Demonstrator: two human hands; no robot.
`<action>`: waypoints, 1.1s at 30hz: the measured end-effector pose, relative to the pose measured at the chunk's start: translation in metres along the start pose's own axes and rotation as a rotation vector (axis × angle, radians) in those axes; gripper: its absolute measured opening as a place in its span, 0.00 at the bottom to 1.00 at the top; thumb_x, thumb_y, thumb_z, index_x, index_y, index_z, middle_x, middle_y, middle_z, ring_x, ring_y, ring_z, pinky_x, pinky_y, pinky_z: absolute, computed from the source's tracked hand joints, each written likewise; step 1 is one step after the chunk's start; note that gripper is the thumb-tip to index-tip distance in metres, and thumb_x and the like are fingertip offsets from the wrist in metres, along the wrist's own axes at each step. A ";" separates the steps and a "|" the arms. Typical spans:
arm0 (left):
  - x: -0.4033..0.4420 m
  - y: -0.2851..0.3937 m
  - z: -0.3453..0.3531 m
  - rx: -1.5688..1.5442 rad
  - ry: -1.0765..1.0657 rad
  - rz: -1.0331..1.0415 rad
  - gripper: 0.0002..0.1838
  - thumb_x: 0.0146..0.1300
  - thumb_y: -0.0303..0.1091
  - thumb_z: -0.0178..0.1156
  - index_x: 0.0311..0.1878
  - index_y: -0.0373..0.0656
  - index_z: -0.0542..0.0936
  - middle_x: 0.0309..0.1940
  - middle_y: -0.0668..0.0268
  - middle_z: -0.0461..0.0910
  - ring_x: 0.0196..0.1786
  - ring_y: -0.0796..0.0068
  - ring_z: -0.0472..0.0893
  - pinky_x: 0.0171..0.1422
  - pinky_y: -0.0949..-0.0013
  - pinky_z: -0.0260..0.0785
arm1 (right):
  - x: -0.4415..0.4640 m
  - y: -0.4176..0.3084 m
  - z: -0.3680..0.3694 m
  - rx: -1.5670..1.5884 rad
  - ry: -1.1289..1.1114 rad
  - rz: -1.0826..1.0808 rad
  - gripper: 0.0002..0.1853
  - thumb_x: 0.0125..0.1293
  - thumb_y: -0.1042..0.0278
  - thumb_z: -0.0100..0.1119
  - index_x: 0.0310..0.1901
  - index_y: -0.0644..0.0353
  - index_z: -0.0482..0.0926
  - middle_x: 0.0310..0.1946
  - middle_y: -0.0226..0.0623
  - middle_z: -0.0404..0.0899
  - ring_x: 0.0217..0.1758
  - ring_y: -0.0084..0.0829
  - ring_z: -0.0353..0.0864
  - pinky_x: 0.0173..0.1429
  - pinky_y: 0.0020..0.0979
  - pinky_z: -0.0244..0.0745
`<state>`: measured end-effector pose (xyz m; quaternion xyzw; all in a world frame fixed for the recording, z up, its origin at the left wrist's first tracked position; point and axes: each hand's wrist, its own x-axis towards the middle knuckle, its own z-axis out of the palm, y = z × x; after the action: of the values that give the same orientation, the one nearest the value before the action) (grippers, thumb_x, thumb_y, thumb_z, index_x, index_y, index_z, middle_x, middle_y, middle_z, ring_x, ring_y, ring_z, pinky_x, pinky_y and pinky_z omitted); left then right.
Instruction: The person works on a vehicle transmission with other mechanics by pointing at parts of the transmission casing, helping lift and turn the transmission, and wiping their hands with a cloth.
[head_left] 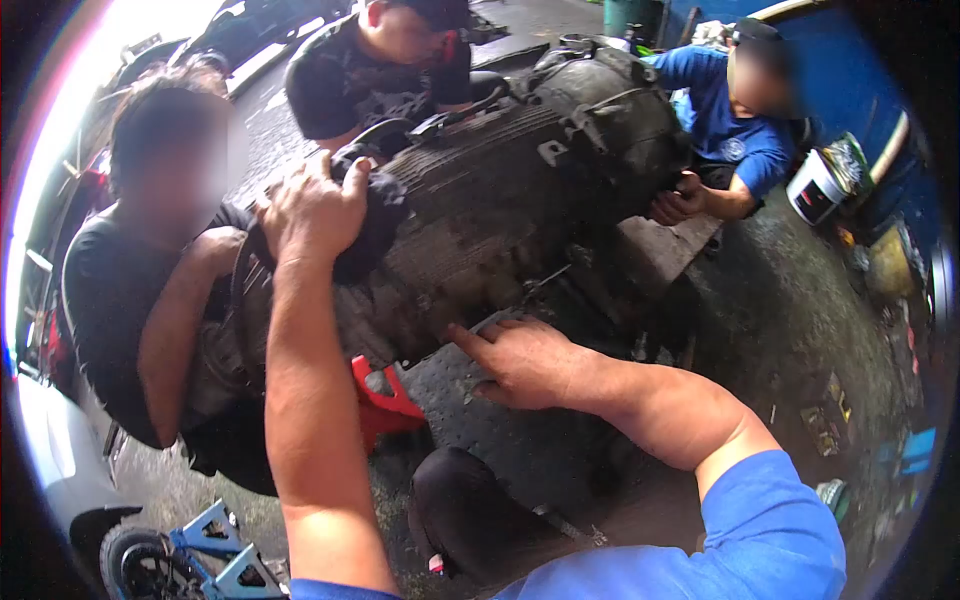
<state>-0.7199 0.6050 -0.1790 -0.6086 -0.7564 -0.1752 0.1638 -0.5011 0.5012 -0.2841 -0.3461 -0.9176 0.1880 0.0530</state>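
A large, grimy ribbed gearbox (500, 170) lies at a slant across the middle, with its round bell-shaped end at the upper right. My left hand (318, 205) rests on a dark, soft-looking piece (375, 215) at the gearbox's left end, thumb apart from the fingers. Below the housing, my right hand (525, 362) reaches in from the right. Its index finger stretches toward the gearbox's lower edge, and the thumb stands apart; whether the fingertip touches the metal I cannot tell. The other fingers are partly hidden.
A red stand (385, 405) is under the gearbox's left part. One person (150, 300) crouches at left, another (335, 80) behind, and a third person's hand (680, 200) is near the bell end. A white bucket (818, 188) stands right; a blue metal frame (225, 550) lies lower left.
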 end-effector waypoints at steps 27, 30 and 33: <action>-0.017 -0.018 0.007 -0.113 0.178 0.136 0.35 0.62 0.62 0.53 0.62 0.45 0.74 0.63 0.61 0.72 0.71 0.61 0.63 0.75 0.51 0.44 | 0.125 0.144 -0.131 -0.506 0.898 0.241 0.49 0.62 0.20 0.29 0.67 0.58 0.65 0.67 0.49 0.64 0.75 0.49 0.52 0.77 0.46 0.46; -0.015 -0.021 0.011 -0.111 0.200 0.122 0.35 0.61 0.63 0.53 0.62 0.46 0.74 0.64 0.61 0.72 0.71 0.61 0.63 0.75 0.53 0.45 | 0.130 0.148 -0.118 -0.384 0.803 0.249 0.50 0.59 0.17 0.30 0.69 0.55 0.63 0.68 0.48 0.62 0.75 0.45 0.54 0.77 0.45 0.48; -0.016 -0.020 0.014 -0.156 0.237 0.132 0.34 0.60 0.62 0.54 0.61 0.45 0.75 0.61 0.61 0.73 0.70 0.62 0.64 0.76 0.52 0.45 | 0.122 0.144 -0.121 -0.343 0.744 0.296 0.49 0.60 0.18 0.30 0.69 0.53 0.62 0.68 0.48 0.63 0.75 0.45 0.54 0.77 0.45 0.49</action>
<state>-0.7370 0.5937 -0.2002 -0.6431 -0.6740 -0.2929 0.2152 -0.4772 0.7180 -0.2316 -0.5217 -0.7945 -0.0990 0.2944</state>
